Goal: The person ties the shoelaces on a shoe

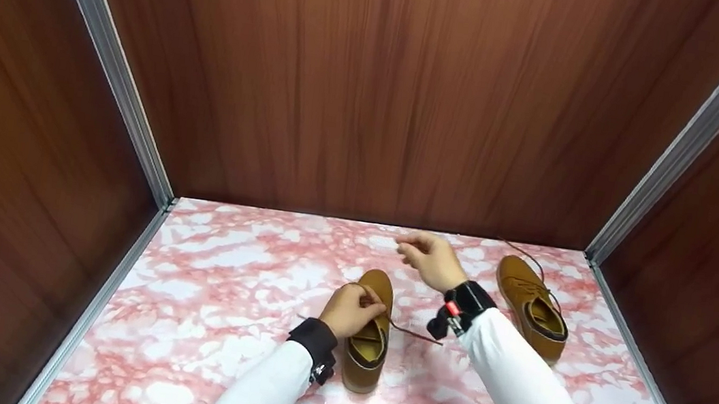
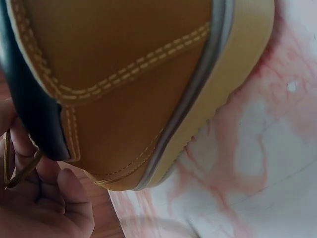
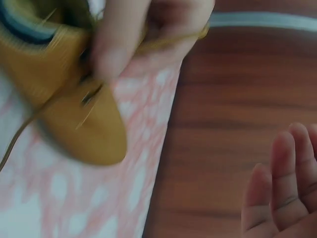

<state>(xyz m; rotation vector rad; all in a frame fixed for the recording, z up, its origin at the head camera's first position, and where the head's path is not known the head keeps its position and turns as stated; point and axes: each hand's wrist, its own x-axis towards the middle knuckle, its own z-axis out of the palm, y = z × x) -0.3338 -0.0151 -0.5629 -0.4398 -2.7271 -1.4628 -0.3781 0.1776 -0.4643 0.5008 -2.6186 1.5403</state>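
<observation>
A tan lace-up shoe (image 1: 361, 375) stands on the table, toe pointing away from me. Over its lacing, my left hand (image 1: 347, 312) pinches a brown shoelace, which shows as a small loop (image 2: 9, 171) by the fingers in the left wrist view. Another lace end (image 1: 415, 334) trails off to the shoe's right. Up and to the right of the shoe is my right hand (image 1: 435, 263), in the air with fingers slightly bent. Nothing is in it, and the right wrist view shows its fingertips (image 3: 283, 153) apart from the shoe. The left hand hides part of the lacing.
A matching tan shoe (image 1: 518, 276) sits at the right, one lace (image 1: 528, 253) stretching towards the back. The pink-and-white marbled tabletop (image 1: 218, 294) is bounded by brown wood-grain panels (image 1: 359, 92) at the back and sides, with metal rails (image 1: 130, 112) in the corners.
</observation>
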